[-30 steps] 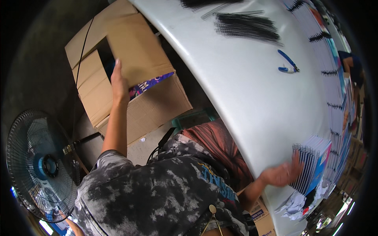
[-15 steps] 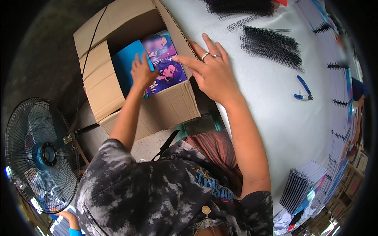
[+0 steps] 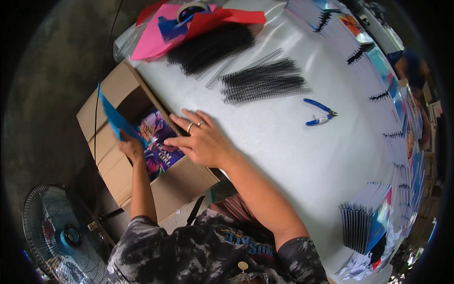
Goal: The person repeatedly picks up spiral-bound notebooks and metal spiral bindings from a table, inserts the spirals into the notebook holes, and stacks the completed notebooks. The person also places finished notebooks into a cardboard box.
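Observation:
My left hand (image 3: 131,146) is closed on the lower end of a flat blue sheet (image 3: 116,120), holding it up and tilted over the left side of an open cardboard box (image 3: 182,177). Whether it is a single sheet or a thin notebook, I cannot tell. Inside the box lie notebooks (image 3: 165,155) with purple and pink illustrated covers. With fingers spread, my right hand (image 3: 205,142) rests across the box's right wall, its fingertips reaching over the notebooks. Nothing is held in it.
Black spiral coils (image 3: 265,81) lie on the white table (image 3: 274,151), near blue-handled cutters (image 3: 320,112). Pink and red sheets (image 3: 156,40) with a tape roll (image 3: 191,10) are at the back. Bound notebooks (image 3: 378,113) line the right edge. A fan (image 3: 66,236) stands at lower left.
My left hand has lifted the blue sheet from inside the box to its left side. My right hand stays at the box wall. The whole view has shifted, showing more of the table's back.

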The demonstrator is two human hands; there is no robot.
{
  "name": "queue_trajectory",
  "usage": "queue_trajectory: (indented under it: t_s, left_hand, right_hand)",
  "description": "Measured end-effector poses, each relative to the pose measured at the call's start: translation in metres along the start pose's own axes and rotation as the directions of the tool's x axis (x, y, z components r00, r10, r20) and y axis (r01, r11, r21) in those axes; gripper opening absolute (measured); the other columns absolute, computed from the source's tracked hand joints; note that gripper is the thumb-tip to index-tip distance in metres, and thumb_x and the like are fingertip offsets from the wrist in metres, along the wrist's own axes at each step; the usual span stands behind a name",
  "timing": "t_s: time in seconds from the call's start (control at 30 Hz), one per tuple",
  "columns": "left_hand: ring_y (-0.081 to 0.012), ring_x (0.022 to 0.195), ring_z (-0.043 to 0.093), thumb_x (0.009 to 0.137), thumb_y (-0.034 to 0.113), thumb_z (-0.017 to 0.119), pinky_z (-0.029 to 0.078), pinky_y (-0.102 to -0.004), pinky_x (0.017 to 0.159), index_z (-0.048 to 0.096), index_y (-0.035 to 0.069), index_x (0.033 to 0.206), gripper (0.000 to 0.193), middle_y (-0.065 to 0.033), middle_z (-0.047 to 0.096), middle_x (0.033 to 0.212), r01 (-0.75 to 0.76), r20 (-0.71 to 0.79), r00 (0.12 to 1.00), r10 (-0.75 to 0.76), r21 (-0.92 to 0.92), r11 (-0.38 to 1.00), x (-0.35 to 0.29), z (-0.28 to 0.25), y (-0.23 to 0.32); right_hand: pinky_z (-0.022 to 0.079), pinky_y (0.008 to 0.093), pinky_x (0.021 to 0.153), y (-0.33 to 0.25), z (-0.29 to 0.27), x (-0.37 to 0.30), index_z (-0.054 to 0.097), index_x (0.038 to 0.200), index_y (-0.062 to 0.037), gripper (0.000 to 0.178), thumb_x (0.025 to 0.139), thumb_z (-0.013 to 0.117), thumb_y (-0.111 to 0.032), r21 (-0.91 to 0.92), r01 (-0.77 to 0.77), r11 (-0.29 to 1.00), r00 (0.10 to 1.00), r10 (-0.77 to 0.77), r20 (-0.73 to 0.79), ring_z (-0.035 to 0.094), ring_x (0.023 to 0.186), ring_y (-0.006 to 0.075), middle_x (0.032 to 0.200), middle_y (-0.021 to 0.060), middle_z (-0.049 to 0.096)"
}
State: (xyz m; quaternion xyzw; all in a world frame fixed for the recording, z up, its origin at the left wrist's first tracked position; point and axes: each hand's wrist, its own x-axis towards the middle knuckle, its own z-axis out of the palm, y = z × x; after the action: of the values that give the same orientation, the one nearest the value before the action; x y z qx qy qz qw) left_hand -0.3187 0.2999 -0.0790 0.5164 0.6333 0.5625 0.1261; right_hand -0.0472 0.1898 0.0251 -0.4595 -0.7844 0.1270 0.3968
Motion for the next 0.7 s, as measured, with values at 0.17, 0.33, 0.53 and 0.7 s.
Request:
queue_trajectory:
  t_s: [0.17, 0.33, 0.53, 0.7]
  left_hand:
    - [-0.0310, 0.101, 0.057, 0.093, 0.015, 0.042, 0.046, -0.0371, 0.084, 0.049, -0.009, 0.113, 0.031, -0.0217, 0.057, 0.110, -0.768, -0.260, 0.636, 0.727, -0.119, 0.629, 0.034, 0.044, 0.182]
    - [-0.0304, 0.101, 0.058, 0.072, -0.003, 0.057, 0.044, -0.0391, 0.086, 0.058, 0.005, 0.112, 0.040, -0.0143, 0.060, 0.109, -0.966, -0.287, 0.258, 0.923, -0.088, 0.242, 0.102, 0.126, 0.267]
    - [-0.0236, 0.079, 0.061, 0.073, 0.004, 0.053, 0.047, -0.0386, 0.068, 0.055, 0.020, 0.117, 0.047, -0.0044, 0.063, 0.096, -0.913, 0.459, 0.309, 0.833, -0.102, 0.395, 0.044, 0.167, 0.281]
    - [-0.0193, 0.098, 0.057, 0.073, 0.018, 0.058, 0.042, -0.0355, 0.081, 0.054, 0.021, 0.120, 0.048, -0.0035, 0.059, 0.108, -0.922, 0.504, 0.054, 0.862, -0.306, 0.237, -0.039, 0.109, 0.287]
  right_hand:
    - [0.024, 0.0441, 0.104, 0.003, 0.004, -0.012, 0.063, 0.106, -0.0304, 0.028, 0.078, 0.061, -0.027, -0.040, 0.003, 0.999, 0.997, 0.000, 0.082, 0.040, 0.121, 0.0285, 0.125, 0.0088, 0.051]
    - [0.023, 0.0426, 0.104, -0.004, -0.002, -0.008, 0.064, 0.105, -0.0292, 0.029, 0.077, 0.062, -0.024, -0.014, 0.011, 1.000, 0.994, -0.010, 0.111, 0.041, 0.120, 0.0273, 0.124, 0.0074, 0.052]
    - [0.031, 0.0416, 0.099, 0.017, 0.002, -0.010, 0.060, 0.106, -0.0185, 0.036, 0.073, 0.068, -0.031, 0.264, 0.002, 0.964, 0.998, 0.016, -0.063, 0.045, 0.115, 0.0271, 0.122, 0.0081, 0.052]
    - [0.049, 0.0379, 0.081, 0.005, -0.049, -0.004, 0.038, 0.123, -0.0027, 0.059, 0.082, 0.062, -0.038, 0.941, 0.135, 0.309, 0.581, 0.745, -0.328, 0.052, 0.101, 0.0196, 0.114, 0.0106, 0.049]
